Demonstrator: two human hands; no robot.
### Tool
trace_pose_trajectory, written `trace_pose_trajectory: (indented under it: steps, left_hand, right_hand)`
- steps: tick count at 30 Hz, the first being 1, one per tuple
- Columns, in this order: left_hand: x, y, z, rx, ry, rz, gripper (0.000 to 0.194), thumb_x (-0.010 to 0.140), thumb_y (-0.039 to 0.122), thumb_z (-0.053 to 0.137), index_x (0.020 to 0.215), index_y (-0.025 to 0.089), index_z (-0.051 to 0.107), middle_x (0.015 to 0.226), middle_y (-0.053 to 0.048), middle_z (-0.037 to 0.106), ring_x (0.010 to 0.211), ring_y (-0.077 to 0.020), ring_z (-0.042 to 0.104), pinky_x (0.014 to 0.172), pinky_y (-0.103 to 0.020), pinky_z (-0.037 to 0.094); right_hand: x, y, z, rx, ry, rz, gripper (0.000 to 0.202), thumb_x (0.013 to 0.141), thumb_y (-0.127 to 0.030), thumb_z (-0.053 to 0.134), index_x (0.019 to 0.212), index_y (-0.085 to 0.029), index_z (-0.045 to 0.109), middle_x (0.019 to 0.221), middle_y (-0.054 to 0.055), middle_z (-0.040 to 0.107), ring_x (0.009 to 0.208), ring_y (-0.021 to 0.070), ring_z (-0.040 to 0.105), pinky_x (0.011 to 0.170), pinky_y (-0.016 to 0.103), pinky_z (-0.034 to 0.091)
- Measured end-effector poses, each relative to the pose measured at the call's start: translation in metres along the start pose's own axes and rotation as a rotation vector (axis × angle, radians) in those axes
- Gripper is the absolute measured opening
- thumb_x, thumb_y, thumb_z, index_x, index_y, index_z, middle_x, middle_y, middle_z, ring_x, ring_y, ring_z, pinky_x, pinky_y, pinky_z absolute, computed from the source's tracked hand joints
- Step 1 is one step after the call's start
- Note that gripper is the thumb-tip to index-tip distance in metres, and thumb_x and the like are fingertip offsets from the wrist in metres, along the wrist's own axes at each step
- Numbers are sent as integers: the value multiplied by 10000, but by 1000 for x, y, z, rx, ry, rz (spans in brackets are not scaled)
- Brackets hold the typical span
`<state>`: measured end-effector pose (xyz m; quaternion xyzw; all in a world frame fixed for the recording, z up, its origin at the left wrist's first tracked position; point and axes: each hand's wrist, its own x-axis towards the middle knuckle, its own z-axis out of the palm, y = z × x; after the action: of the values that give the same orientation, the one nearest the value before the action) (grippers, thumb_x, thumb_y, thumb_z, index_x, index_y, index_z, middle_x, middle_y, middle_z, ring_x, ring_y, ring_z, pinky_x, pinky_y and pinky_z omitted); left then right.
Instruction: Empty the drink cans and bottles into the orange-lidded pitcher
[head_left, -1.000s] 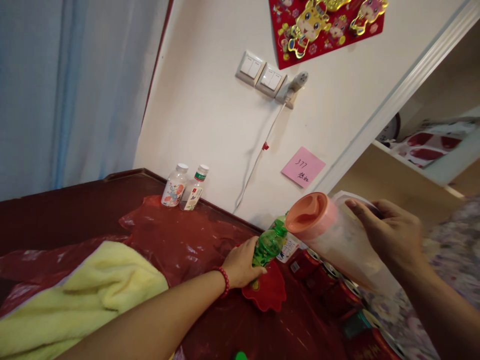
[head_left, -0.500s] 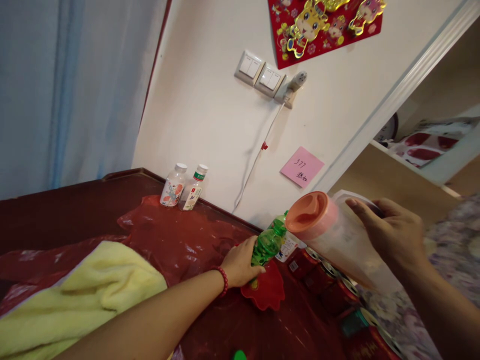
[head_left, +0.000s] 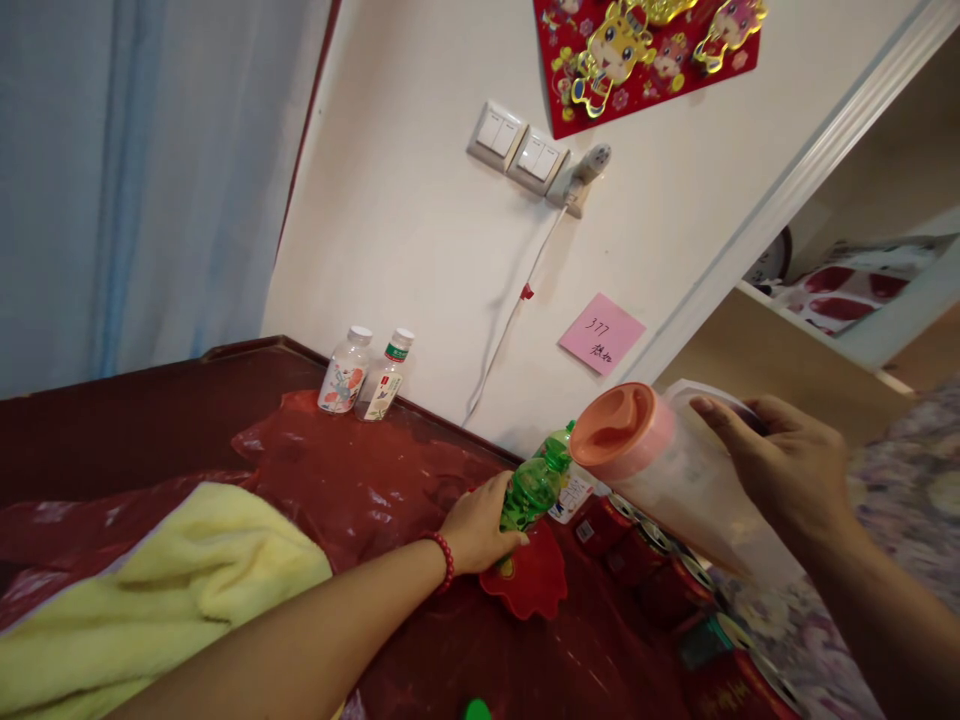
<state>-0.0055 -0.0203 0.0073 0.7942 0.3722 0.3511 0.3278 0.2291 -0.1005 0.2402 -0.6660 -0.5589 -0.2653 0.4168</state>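
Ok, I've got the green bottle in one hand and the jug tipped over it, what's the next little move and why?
Probably tip the jug slightly further with your right hand. Its pink spout end sits beside the green bottle mouth, your left hand steadies the bottle on the red dish, and no stream is visible between them.

the pink sticky note (head_left: pixel 601 334) on the wall shows the handwritten number 377, with two small characters under it that are unclear.

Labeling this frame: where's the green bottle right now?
In the head view, right of centre: the green bottle is gripped by the left hand over a red dish, its neck under the pink-lidded pitcher tilted by the right hand.
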Motion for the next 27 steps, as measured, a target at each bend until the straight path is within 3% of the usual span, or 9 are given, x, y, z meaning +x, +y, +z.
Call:
trace_pose_trajectory:
  steps: [27]
  left_hand:
    - [0, 0, -1, 5, -2, -17, 694, 799, 282, 857, 1420, 245, 550, 1462, -100, 699, 1351, -343, 673, 1134, -428, 523]
  right_hand:
    - [0, 3, 0, 11, -7, 12, 805, 644, -1043, 590, 638, -237, 606, 553, -7, 445, 589, 198, 421, 570, 348, 307]
